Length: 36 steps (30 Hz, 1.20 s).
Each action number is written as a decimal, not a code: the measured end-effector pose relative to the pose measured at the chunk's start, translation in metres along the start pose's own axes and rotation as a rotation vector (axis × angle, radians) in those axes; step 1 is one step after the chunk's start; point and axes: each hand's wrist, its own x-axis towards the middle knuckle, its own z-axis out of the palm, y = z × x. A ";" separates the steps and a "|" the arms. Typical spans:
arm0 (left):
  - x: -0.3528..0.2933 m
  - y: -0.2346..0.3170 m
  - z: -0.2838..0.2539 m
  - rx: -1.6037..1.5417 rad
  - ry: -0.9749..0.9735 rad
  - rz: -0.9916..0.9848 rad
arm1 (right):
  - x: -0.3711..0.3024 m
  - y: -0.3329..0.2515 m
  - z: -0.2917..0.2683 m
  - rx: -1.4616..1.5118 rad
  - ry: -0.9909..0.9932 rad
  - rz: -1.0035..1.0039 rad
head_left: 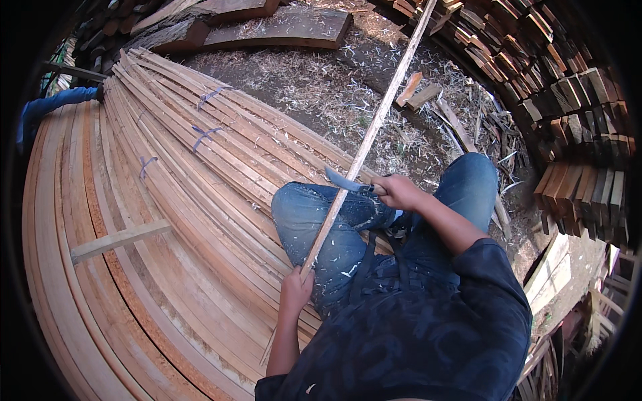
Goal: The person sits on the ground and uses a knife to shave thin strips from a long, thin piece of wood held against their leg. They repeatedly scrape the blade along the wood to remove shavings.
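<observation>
A long, thin wooden strip (372,132) slants across my lap, its far end reaching past the upper edge of the view. My left hand (296,289) is closed around its near part, beside my left thigh. In my right hand (400,192) is the wooden handle of a knife (342,179) with a broad, curved blade. The blade lies across the strip above my knees and seems to touch it. Pale shavings (351,271) stick to my jeans.
I sit on long planks (200,267), some tied in bundles with bluish strips (204,136). A short wood block (120,240) lies across them. At far left reaches another person's blue sleeve (63,100). Thick slabs (277,28) lie at the back; stacked timber (578,187) stands right. Shavings cover the ground.
</observation>
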 end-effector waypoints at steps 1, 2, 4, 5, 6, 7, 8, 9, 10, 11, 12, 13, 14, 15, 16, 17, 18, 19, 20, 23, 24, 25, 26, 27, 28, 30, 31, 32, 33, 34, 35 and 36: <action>0.000 -0.001 0.000 0.001 0.000 0.016 | -0.003 0.001 0.003 0.032 0.005 -0.017; 0.001 0.000 0.000 0.001 0.000 0.031 | -0.006 0.002 0.007 0.064 0.009 -0.035; 0.003 0.002 0.002 0.002 -0.010 0.039 | -0.001 0.010 0.013 0.304 0.114 0.074; 0.007 0.004 0.004 0.003 -0.020 0.033 | -0.002 0.016 0.011 0.297 0.139 0.100; 0.002 0.003 0.003 0.006 -0.019 0.002 | 0.001 0.005 0.006 0.301 0.145 0.112; -0.002 0.001 0.005 0.021 -0.011 0.005 | 0.002 -0.005 -0.003 0.297 0.158 0.125; 0.001 -0.002 0.006 0.032 0.003 0.023 | 0.001 -0.009 -0.013 -0.136 -0.146 -0.101; 0.002 -0.004 0.008 0.040 0.019 0.039 | -0.006 -0.010 -0.008 -0.113 -0.247 -0.223; 0.006 -0.002 0.006 0.036 0.008 0.038 | -0.006 -0.005 -0.001 0.105 -0.108 -0.121; 0.002 -0.004 0.004 0.031 0.006 0.023 | -0.002 -0.005 0.008 0.330 0.017 -0.035; 0.000 -0.005 0.005 0.015 0.013 0.007 | 0.002 -0.012 0.009 0.482 0.253 0.107; 0.003 -0.005 0.007 0.027 0.016 0.011 | 0.007 -0.019 0.009 0.642 0.478 0.237; 0.004 -0.006 0.008 0.040 0.016 0.010 | 0.000 -0.018 0.010 0.472 0.328 0.124; 0.003 -0.007 0.004 0.055 0.020 0.008 | -0.014 -0.007 0.008 0.296 0.189 0.007; 0.001 -0.003 -0.002 0.041 0.010 0.006 | -0.020 0.006 0.002 0.108 0.067 -0.117; -0.001 -0.006 -0.010 0.052 0.016 0.015 | -0.012 0.007 -0.001 -0.083 -0.038 -0.243; -0.002 -0.014 -0.011 0.058 0.005 0.017 | 0.004 -0.003 0.006 0.303 0.205 -0.034; -0.003 -0.018 -0.006 0.045 -0.025 0.021 | 0.011 -0.013 0.009 0.681 0.422 0.206; -0.004 -0.016 -0.006 0.048 -0.067 -0.018 | 0.003 -0.012 0.009 0.385 0.239 0.091; -0.001 -0.010 -0.008 -0.001 -0.007 -0.021 | -0.010 -0.016 0.010 -0.048 -0.186 -0.143; -0.002 -0.017 -0.004 -0.010 -0.027 -0.008 | -0.005 -0.019 0.009 0.248 0.036 -0.028; -0.001 -0.018 -0.008 0.011 -0.011 -0.018 | 0.002 -0.029 0.004 0.546 0.264 0.098; 0.000 -0.014 -0.010 0.025 -0.009 -0.026 | 0.007 -0.039 -0.003 0.681 0.527 0.256; 0.002 -0.009 -0.006 0.030 -0.033 -0.026 | 0.001 -0.022 0.000 0.523 0.460 0.225; 0.003 -0.006 -0.004 0.022 -0.024 -0.019 | -0.008 -0.011 -0.004 0.028 0.015 0.080; 0.008 -0.009 0.004 -0.013 -0.026 0.011 | -0.021 -0.004 -0.003 -0.125 -0.365 -0.037; 0.003 -0.011 0.007 -0.038 -0.003 -0.018 | -0.018 -0.009 -0.004 -0.011 -0.229 -0.020; -0.001 -0.013 0.006 -0.038 -0.008 -0.032 | -0.010 -0.009 0.002 0.268 0.002 0.073; 0.002 -0.011 0.009 -0.043 -0.005 -0.039 | 0.000 -0.010 0.010 0.554 0.310 0.198; 0.002 -0.008 0.013 -0.055 -0.007 -0.037 | 0.002 -0.016 0.013 0.600 0.463 0.225; 0.005 -0.007 0.010 -0.055 -0.003 -0.033 | -0.005 -0.015 0.003 0.333 0.171 0.107; 0.005 -0.007 0.011 -0.059 0.003 -0.033 | -0.016 -0.015 -0.001 0.061 -0.122 0.012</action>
